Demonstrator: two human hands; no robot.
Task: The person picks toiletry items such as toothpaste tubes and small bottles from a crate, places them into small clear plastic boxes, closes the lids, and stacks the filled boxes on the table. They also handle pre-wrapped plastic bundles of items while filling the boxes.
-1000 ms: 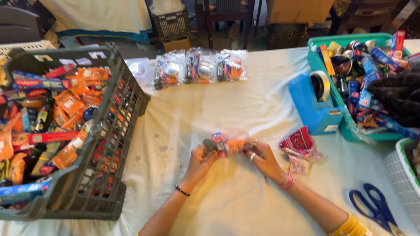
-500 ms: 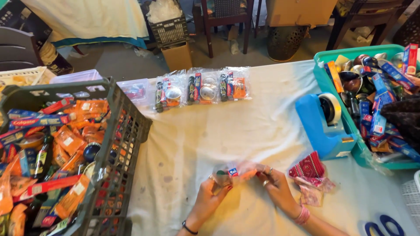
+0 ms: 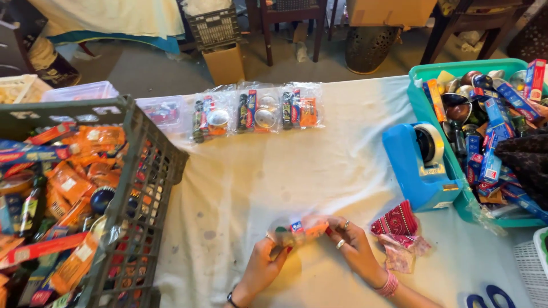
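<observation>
Both my hands hold one small clear plastic packet (image 3: 298, 230) with orange, blue and silver items inside, low over the white tablecloth (image 3: 319, 171). My left hand (image 3: 264, 263) grips its left end, fingers curled. My right hand (image 3: 355, 245), with rings and a pink bangle, pinches its right end. Right beside that hand lies a red patterned pouch (image 3: 397, 219) on some clear wrappers.
Three filled clear packets (image 3: 257, 111) lie in a row at the table's far edge. A dark crate (image 3: 140, 188) of orange snack packs stands left. A blue tape dispenser (image 3: 421, 162) and a teal tray (image 3: 419, 91) of goods stand right. Blue scissors (image 3: 485, 299) lie at bottom right.
The camera has tilted up, so the hands now sit lower in view. Both hands still hold the same packet, turning it slightly between the fingers.
</observation>
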